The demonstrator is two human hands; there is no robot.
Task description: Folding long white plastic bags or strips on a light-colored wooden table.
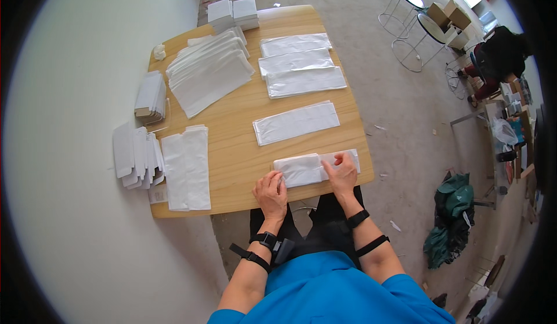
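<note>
From the head camera, a wooden table (232, 144) is seen from above, pushed against a white wall (69, 150).

At the near edge of the table, a white folded packet (301, 170) is lying flat. It is touched by both hands. The left hand (271, 191) is laid on the packet's left end. Its fingers are kept close together and bent down onto the packet. The right hand (341, 173) is laid on the packet's right part, where a clear plastic bag (351, 158) is seen around that end. Its fingers are a little spread and pressed flat. Whether anything is pinched under the hands cannot be told. Black straps are worn on both wrists.

Just behind the packet, one flat bagged packet (296, 122) is lying alone. Farther back, three more bagged packets (299, 64) are laid one behind the other. To their left, a big fanned pile of white sheets (210, 71) is seen. Two stacks of white boxes (233, 13) are placed at the far edge.

On the left side, folded white paper (187, 167) is hanging over the table edge, next to fanned flat white cards (136, 155). Another pile of cards (151, 96) is seen behind them.

On the right, another person in dark clothes (502, 57) is seen far off. A green cloth (452, 216) is lying on the floor.
</note>
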